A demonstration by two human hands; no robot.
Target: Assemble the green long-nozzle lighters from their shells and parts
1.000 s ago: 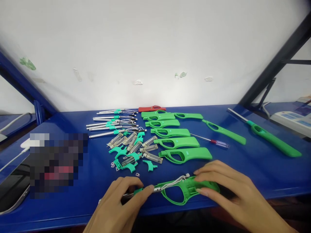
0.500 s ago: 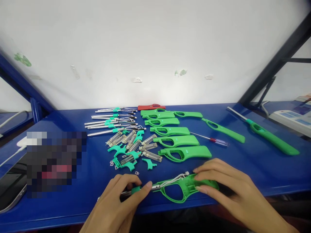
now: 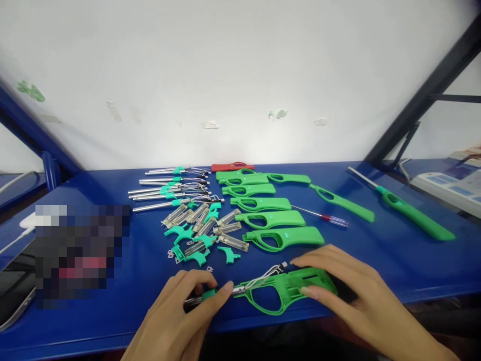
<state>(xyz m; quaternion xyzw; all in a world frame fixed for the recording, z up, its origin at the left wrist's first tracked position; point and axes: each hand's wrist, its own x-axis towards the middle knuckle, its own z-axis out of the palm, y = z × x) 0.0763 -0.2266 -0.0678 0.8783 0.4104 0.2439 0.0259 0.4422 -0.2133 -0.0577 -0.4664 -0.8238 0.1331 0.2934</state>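
My handle [image 3: 292,290] is bright green, its wires [image 3: 265,275] white, its tube [image 3: 238,290] silver; I see teal pieces [image 3: 228,255], one red handle [image 3: 224,167] and a plain blue table [image 3: 398,265].

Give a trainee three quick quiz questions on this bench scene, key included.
1. True or false: the left hand holds a metal tube.

2. What does the thumb side of the right hand touch?

3. The screwdriver lies where, relative to the loose tubes?
a) to their left
b) to their right
c) on top of them

Key: 1. True. 2. The open green shell. 3. b.
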